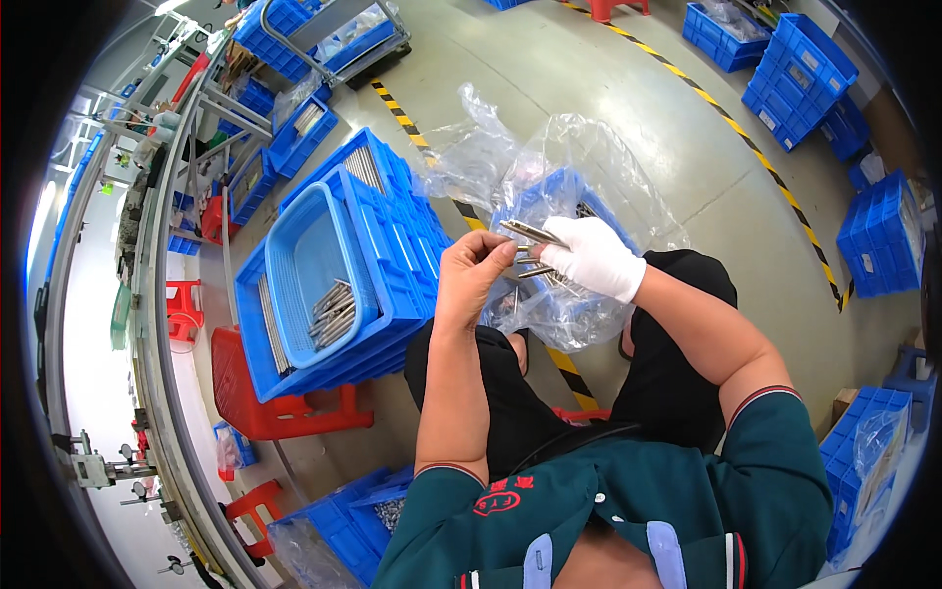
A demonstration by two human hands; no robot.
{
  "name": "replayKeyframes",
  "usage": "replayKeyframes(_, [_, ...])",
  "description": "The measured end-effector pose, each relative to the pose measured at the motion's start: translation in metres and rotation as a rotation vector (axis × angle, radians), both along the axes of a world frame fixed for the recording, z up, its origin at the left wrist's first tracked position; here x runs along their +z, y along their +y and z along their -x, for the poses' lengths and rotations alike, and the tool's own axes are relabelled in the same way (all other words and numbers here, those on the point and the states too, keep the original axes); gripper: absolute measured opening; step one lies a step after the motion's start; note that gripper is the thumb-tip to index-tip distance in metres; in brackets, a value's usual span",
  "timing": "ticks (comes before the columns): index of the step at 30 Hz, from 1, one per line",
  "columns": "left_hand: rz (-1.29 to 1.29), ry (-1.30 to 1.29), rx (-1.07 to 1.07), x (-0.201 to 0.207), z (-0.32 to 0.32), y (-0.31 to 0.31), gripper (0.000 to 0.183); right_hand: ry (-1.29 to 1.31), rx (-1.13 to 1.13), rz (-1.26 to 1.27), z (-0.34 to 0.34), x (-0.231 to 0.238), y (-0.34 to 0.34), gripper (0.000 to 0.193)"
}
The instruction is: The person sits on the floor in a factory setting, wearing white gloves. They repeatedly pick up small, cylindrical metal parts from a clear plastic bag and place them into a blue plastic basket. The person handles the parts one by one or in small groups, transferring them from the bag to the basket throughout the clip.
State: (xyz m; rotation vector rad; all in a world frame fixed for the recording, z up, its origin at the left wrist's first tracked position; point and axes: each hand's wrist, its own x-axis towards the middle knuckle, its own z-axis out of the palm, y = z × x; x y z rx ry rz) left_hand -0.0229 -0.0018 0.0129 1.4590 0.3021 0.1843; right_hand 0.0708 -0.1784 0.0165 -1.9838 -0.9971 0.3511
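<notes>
My right hand (594, 257), in a white glove, is closed round several slim silvery metal rods (533, 233), whose ends stick out to the left. My bare left hand (474, 273) pinches with thumb and forefinger at the end of one rod, close to the gloved fingers. Below both hands stands a blue crate (561, 187) lined with a clear plastic bag (628, 177); small metal parts show inside it, partly hidden by the hands. On my left, a light blue basket (280, 231) holds a loose pile of similar metal rods (334, 314).
The basket rests on stacked blue crates (392, 226) beside a red stool (240, 383). A metal-framed bench (162, 294) runs along the left. More blue crates (800, 83) stand at far right, beyond yellow-black floor tape (731, 123). A trolley (348, 44) is at the back left.
</notes>
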Motion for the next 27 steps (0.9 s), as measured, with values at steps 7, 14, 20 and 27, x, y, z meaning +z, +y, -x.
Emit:
replayKeyframes(7, [0.066,0.006,-0.015,-0.003,0.0,0.002,0.02,0.072,-0.034,-0.004,0.002,0.0,0.001,0.019])
replayKeyframes(14, [0.344,-0.004,-0.06,-0.004,-0.003,0.005,0.022,0.11,-0.044,-0.041,0.002,0.002,0.002,0.017])
replayKeyframes(20, [0.827,-0.053,-0.143,-0.023,-0.005,0.0,0.014,0.073,-0.058,-0.117,0.004,0.0,0.002,0.016])
replayKeyframes(27, [0.712,-0.046,-0.077,-0.028,-0.006,-0.007,0.01,0.037,-0.052,-0.029,0.007,0.004,-0.001,0.02])
